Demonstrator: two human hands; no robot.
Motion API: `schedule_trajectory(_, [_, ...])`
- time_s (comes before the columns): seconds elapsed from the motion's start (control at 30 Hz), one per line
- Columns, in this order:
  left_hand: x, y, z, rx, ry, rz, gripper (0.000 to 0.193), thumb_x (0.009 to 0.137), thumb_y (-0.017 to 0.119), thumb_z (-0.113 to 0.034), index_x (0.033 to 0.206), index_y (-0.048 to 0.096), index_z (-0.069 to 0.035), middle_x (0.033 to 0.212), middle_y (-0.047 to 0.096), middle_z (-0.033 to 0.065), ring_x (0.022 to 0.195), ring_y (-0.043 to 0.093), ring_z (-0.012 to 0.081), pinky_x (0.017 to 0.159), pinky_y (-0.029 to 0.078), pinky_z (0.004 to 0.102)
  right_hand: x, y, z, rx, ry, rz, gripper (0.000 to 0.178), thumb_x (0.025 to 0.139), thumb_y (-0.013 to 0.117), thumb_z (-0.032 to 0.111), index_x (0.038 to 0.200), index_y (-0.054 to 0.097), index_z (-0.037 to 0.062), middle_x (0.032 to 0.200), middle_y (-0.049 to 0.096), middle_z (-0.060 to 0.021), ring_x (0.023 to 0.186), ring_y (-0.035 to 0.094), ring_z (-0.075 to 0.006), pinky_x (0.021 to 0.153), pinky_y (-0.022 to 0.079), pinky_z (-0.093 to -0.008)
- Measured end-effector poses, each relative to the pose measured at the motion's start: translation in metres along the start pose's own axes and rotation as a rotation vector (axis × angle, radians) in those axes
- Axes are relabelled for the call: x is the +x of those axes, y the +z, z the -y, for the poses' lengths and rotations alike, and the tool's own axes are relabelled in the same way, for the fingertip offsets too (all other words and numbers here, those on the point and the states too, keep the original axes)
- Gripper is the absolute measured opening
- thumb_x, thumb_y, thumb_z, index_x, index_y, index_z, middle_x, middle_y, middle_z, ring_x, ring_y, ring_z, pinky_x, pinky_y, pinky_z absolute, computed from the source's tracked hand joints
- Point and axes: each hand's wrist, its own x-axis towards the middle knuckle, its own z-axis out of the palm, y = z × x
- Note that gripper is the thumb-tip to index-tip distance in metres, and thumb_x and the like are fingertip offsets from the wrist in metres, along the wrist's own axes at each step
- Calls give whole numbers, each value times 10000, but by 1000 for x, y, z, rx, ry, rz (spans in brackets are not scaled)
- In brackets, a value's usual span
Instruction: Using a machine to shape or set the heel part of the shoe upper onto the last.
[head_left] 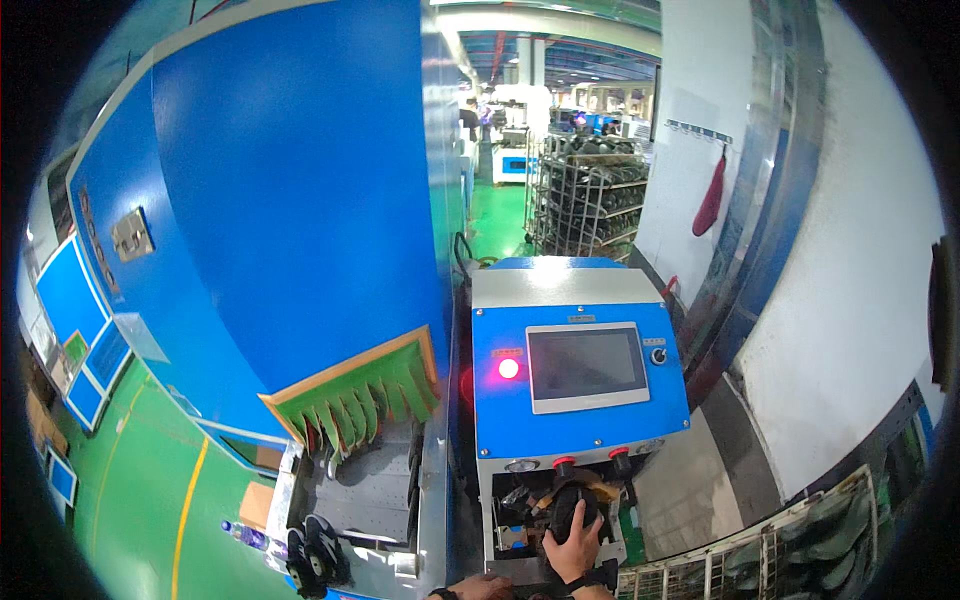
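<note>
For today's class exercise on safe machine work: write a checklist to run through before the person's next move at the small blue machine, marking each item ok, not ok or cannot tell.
1. Right hand grips the dark shoe in the machine's opening: ok.
2. Left hand is outside the opening: ok; what it touches: cannot tell.
3. Round red lamp on the blue control panel is lit: ok.
4. Grey touchscreen shows a reading: cannot tell.
5. Shoe seated squarely: cannot tell.

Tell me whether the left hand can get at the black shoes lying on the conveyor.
Probably yes. The left hand rests at the machine's front edge, apparently holding nothing, and the black shoes lie uncovered on the conveyor to its left, with nothing between. The right hand holds a dark shoe in the machine.
</note>
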Motion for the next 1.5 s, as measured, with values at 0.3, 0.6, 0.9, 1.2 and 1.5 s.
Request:
schedule_trajectory(0.3, [-30,54,-85,-288,-124,23,609,966,530,-567,1309,584,-67,933,669,142,692,622,309,665,551,418,-123,-60,-31,-36,-597,-52,493,876,691,283,1359,618,215,1267,534,-320,1047,582,-505,890,518,-554])
schedule_trajectory(0.6, [-17,65,-22,-220,-188,377,496,952,605,-463,1313,620,-124,1191,697,71,1021,679,241,905,549,402,-136,-108,-57,841,65,476,722,874,757,249,1501,424,125,1251,526,-314,1005,590,-466,869,527,-502])
schedule_trajectory(0.9, [5,10,41,-171,-292,254,413,878,626,-411,1162,640,-111,1035,683,32,866,647,182,681,510,342,-51,1,9,1396,418,215,958,827,775,189,1575,193,46,1450,465,-109,1281,482,-227,1082,386,-351])
schedule_trajectory(1.2, [-34,8,-14,-20,-134,-41,400,822,642,-366,1089,638,-68,954,691,25,753,667,180,556,476,306,-113,-94,-52,718,127,273,890,854,751,162,1558,226,17,1481,447,-164,1313,479,-253,1092,383,-354])
schedule_trajectory(1.5, [-15,60,3,197,124,-42,452,791,752,-264,1145,609,-23,1038,625,36,989,572,188,897,465,329,-372,-110,-178,132,1258,-441,733,891,681,194,1512,314,64,1399,415,-302,1203,502,-468,987,462,-504])
